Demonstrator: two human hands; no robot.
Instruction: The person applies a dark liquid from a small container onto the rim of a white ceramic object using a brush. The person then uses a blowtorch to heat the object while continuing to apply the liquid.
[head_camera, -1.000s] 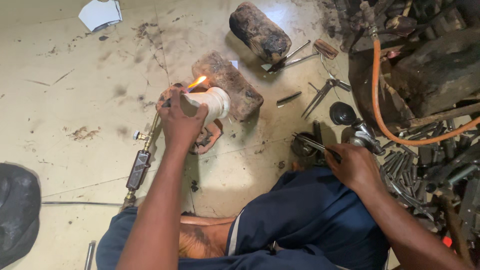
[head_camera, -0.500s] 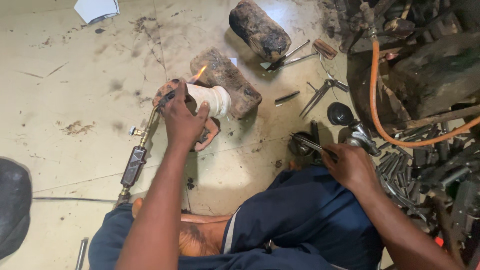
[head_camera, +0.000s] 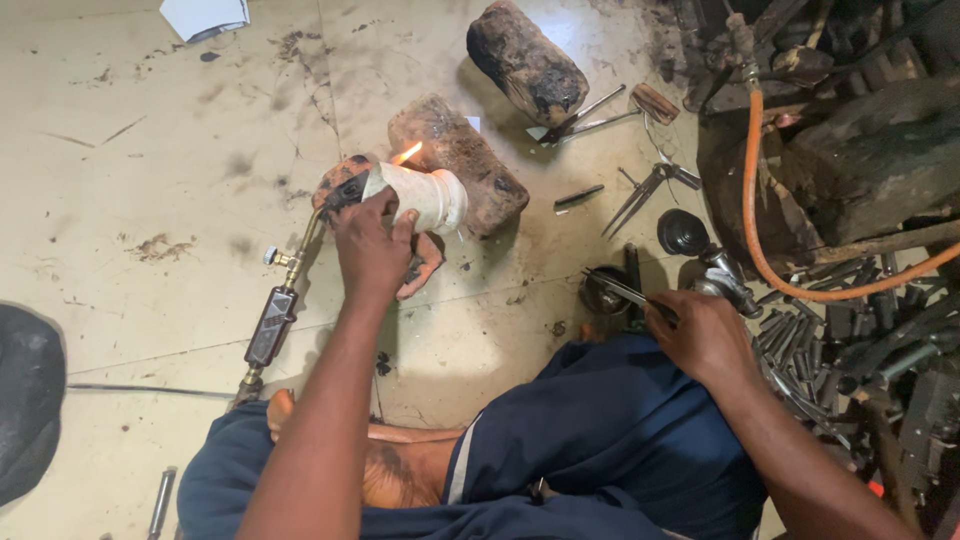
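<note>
On the tiled floor, head view: left hand (head_camera: 372, 250) is wrapped around a white ribbed cylinder (head_camera: 425, 196), which rests against a scorched brick (head_camera: 462, 160). A small flame (head_camera: 408, 152) burns at the cylinder's top edge, beside the torch (head_camera: 290, 290), whose brass tube and dark handle lie along the floor to the left. Right hand (head_camera: 700, 335) is closed on a thin metal tool (head_camera: 625, 292) whose tip sits over a small dark cup (head_camera: 603, 295). An orange hose (head_camera: 752, 200) curves past scrap metal on the right. The cylinder looks rigid, light, maybe ceramic or plastic; likely hot near the flame, so the grip belongs low on the ribbed body, away from the lit end. The ribs should help against slipping. The thin tool looks stiff and light, held pencil-like near its rear.
</note>
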